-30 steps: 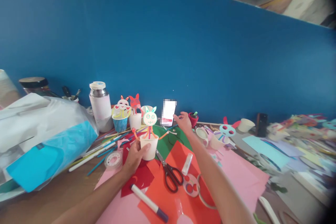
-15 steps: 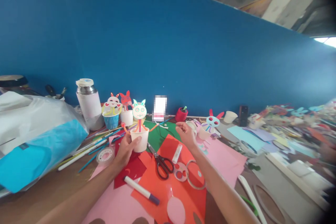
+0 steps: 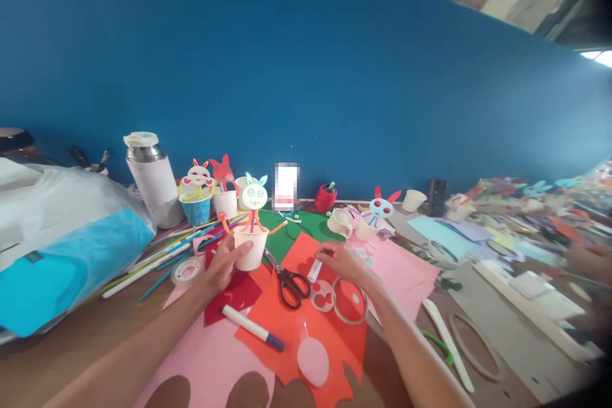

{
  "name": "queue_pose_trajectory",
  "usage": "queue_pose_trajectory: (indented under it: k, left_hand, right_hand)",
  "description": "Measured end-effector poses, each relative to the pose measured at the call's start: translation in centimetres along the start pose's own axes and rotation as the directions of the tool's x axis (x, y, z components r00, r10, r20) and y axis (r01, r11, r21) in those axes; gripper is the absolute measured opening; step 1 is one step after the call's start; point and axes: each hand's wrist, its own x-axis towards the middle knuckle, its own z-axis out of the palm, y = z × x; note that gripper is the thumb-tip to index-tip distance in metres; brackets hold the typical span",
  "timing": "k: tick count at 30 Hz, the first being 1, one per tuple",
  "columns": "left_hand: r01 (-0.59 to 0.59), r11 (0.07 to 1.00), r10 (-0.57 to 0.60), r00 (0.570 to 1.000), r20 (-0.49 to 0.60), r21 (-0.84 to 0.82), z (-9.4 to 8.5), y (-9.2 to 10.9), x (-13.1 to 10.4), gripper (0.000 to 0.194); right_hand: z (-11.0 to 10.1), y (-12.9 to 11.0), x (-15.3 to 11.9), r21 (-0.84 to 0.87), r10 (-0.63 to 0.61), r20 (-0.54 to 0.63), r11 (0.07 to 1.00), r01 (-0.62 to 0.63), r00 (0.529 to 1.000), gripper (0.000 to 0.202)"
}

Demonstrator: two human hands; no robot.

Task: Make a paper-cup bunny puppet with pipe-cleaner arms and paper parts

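My left hand (image 3: 227,260) grips a white paper cup (image 3: 250,255) around its side, holding it upright. From the cup rises a paper bunny figure (image 3: 254,196) with green-edged ears and orange arms. My right hand (image 3: 342,259) is lowered over the red paper (image 3: 306,331), its curled fingers at the upper end of a small white glue stick (image 3: 314,270). The fingers hide that end of the stick. Scissors (image 3: 290,285) with black handles lie between my hands. Close to my right hand are a pink paper disc with red spots (image 3: 323,297) and a tape ring (image 3: 351,312).
A white marker (image 3: 253,327) and a pink paper oval (image 3: 313,360) lie nearer me. Finished cup figures (image 3: 196,207), a thermos (image 3: 153,185) and a plastic bag (image 3: 71,223) stand left. Another bunny cup (image 3: 369,227) stands right. Another person's hand (image 3: 583,262) shows at far right.
My right hand has come down from above the green paper to the glue stick. My left hand still holds the bunny cup. The view has shifted slightly.
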Motion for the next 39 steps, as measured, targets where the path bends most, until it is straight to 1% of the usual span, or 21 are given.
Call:
queue_pose_trajectory:
  k: [2,4,7,11,14,18,21,24,28,31,34,36,39]
  left_hand:
    - [0.015,1.000,-0.015,1.000,0.012,-0.014,-0.1,-0.1,0.0,0.046]
    - [0.026,0.999,-0.025,0.999,0.020,-0.026,-0.2,-0.1,0.1,0.045]
    - [0.030,0.999,-0.030,1.000,0.009,-0.038,-0.2,0.1,0.2,0.045]
    - [0.025,0.999,-0.027,0.999,-0.045,-0.049,-0.1,0.2,0.3,0.050]
    - [0.028,0.998,-0.031,0.998,-0.063,-0.052,-0.2,0.0,0.3,0.049]
    - [0.025,0.998,-0.029,0.997,-0.071,-0.049,-0.5,-0.3,0.4,0.046]
    - [0.015,0.999,-0.017,0.999,-0.042,-0.049,-0.6,-0.4,0.4,0.043]
    - [0.008,0.999,-0.008,1.000,-0.009,-0.053,-0.6,-0.5,0.5,0.041]
    - [0.004,0.999,-0.005,1.000,-0.017,-0.048,-0.7,-0.4,0.6,0.035]
    - [0.014,0.999,-0.015,0.999,-0.035,-0.040,-0.5,-0.3,0.6,0.037]
    - [0.016,0.999,-0.018,0.998,-0.064,-0.035,-0.4,-0.2,0.6,0.041]
    - [0.010,0.999,-0.012,0.997,-0.075,-0.035,-0.4,-0.1,0.6,0.041]
    - [-0.005,0.999,0.002,0.998,-0.067,-0.037,-0.5,0.2,0.8,0.040]
  right_hand:
    - [-0.5,0.0,-0.2,-0.055,0.029,0.052,0.998,-0.026,0.998,0.019]
    - [-0.6,-0.1,-0.2,-0.085,0.057,0.061,0.995,-0.052,0.997,0.020]
    - [0.2,-0.5,-0.1,-0.099,0.061,0.029,0.993,-0.058,0.998,0.019]
    - [1.6,-1.3,0.2,-0.095,0.014,-0.023,0.995,-0.016,1.000,0.018]
    - [1.7,-1.3,0.3,-0.096,-0.018,-0.033,0.995,0.014,0.999,0.019]
    - [0.5,-0.5,0.1,-0.105,0.013,0.036,0.994,-0.009,0.999,0.018]
    - [-0.5,-0.1,-0.4,-0.081,0.023,0.084,0.997,-0.016,0.996,0.017]
    - [-1.0,-0.1,-0.8,-0.081,0.026,0.114,0.997,-0.017,0.993,0.017]
    - [-0.8,-0.4,-1.3,-0.059,0.007,0.155,0.998,0.002,0.988,0.014]
    - [-0.5,-0.9,-1.6,-0.036,0.002,0.204,0.999,0.006,0.979,0.013]
    - [-0.2,-1.5,-1.8,-0.035,-0.007,0.224,0.999,0.015,0.975,0.014]
    - [0.1,-2.2,-1.8,-0.033,-0.041,0.228,0.998,0.050,0.973,0.014]
    - [0.9,-3.3,-2.0,-0.024,-0.129,0.237,0.990,0.139,0.963,0.014]
